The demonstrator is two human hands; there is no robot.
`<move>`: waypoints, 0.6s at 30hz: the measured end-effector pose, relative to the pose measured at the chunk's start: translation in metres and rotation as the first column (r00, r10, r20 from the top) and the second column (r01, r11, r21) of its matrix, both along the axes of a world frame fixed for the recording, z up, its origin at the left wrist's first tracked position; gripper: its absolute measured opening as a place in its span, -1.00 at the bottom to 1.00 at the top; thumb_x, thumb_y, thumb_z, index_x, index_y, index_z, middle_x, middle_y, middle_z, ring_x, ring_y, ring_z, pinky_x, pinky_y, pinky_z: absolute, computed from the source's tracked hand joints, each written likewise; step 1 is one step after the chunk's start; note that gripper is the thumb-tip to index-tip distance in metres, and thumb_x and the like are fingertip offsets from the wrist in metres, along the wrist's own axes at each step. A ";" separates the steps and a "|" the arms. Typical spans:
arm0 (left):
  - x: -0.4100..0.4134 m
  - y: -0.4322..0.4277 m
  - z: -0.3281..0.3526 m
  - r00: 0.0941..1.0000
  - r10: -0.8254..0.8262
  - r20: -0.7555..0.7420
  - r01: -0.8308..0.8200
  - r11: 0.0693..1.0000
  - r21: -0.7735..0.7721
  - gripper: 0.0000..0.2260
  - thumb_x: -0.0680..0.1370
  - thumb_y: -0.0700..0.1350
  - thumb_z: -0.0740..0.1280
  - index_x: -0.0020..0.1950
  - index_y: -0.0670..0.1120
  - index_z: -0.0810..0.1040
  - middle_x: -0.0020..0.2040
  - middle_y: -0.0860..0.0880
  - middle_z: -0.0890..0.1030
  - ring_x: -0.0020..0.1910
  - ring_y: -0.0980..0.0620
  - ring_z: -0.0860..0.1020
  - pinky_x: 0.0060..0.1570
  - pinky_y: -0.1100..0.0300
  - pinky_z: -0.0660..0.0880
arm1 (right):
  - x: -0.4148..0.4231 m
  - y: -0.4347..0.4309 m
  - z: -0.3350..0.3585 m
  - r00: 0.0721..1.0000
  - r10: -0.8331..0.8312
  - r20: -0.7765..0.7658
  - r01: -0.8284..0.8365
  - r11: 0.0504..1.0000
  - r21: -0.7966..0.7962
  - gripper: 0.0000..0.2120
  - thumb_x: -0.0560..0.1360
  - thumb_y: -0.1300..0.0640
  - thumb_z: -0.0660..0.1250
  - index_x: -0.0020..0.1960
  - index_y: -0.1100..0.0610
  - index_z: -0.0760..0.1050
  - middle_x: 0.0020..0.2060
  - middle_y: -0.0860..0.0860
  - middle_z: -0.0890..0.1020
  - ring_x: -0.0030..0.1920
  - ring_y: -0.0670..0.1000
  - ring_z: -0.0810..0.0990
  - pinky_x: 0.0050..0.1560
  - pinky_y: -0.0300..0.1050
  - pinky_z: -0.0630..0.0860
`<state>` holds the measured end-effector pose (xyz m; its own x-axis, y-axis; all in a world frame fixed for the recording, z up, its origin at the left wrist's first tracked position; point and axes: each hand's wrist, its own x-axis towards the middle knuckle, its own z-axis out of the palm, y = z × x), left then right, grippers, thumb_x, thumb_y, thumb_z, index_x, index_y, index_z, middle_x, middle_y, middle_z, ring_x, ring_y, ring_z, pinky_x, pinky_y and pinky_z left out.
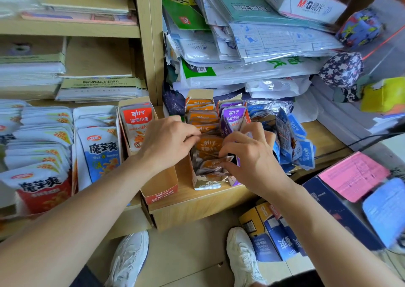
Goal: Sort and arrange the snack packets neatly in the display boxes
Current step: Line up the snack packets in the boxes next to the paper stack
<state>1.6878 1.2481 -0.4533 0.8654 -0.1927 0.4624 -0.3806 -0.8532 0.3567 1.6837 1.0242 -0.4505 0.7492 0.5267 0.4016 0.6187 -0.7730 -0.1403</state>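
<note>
- Both hands meet over one narrow cardboard box [206, 185], and the orange packets [208, 145] lie directly between them, filed upright one behind another.
- The left hand [168, 142] comes in from the left with its fingers curled onto the upper edge of the orange packets; its thumb is hidden underneath.
- The right hand [249, 155] has its fingers bent and pinched on the crumpled packets at the front of the same row.
- The packets are glossy foil pouches with rounded orange labels. Those under the fingers are creased and dark, while the ones behind the hands stand flatter.
- The box's front lip, just below the right hand, is torn and ragged.
- Just beyond the right hand's knuckles stand purple packets [233, 117] in a neighbouring box, touching the orange row.
- To the outside of the right hand, loose blue packets [289, 137] lie in a slumped, shiny heap.
- To the outside of the left hand, a red packet [138, 124] leans at the back of a red-fronted box [161, 193], under the left wrist.
- Further left are rows of white packets [100, 153], smooth and overlapping.
- All of this rests on a pale wooden shelf [197, 208].
</note>
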 end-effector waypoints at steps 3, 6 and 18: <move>-0.002 -0.002 0.001 0.997 0.018 0.074 -0.012 0.997 -0.076 -0.91 0.49 -0.06 0.52 -0.02 0.03 0.76 -0.35 0.05 0.47 -0.39 0.07 0.42 -0.39 0.37 0.16 | 0.002 -0.002 -0.003 1.000 -0.005 0.010 0.005 1.000 0.004 -0.73 0.29 0.12 0.62 -0.05 0.04 0.64 -0.14 -0.11 0.69 0.11 0.19 0.46 0.01 0.05 0.15; -0.002 -0.001 0.000 0.994 0.024 0.106 -0.011 0.993 -0.120 -0.93 0.51 -0.05 0.50 -0.03 0.05 0.76 -0.36 0.03 0.53 -0.40 0.06 0.45 -0.44 0.31 0.26 | 0.005 -0.001 -0.004 1.000 -0.012 0.010 0.012 1.000 0.003 -0.75 0.28 0.11 0.63 -0.09 0.03 0.65 -0.20 -0.06 0.66 0.08 0.13 0.44 0.01 0.01 0.11; -0.001 0.005 -0.005 0.998 0.050 -0.028 -0.053 0.994 -0.097 -0.82 0.52 0.05 0.47 0.09 0.07 0.73 -0.31 0.16 0.44 -0.35 0.21 0.40 -0.39 0.30 0.19 | 0.008 0.010 -0.005 0.991 -0.065 0.116 0.060 0.997 0.042 -0.75 0.27 0.07 0.65 -0.11 0.04 0.67 -0.21 -0.11 0.69 -0.02 0.11 0.45 -0.04 0.01 0.13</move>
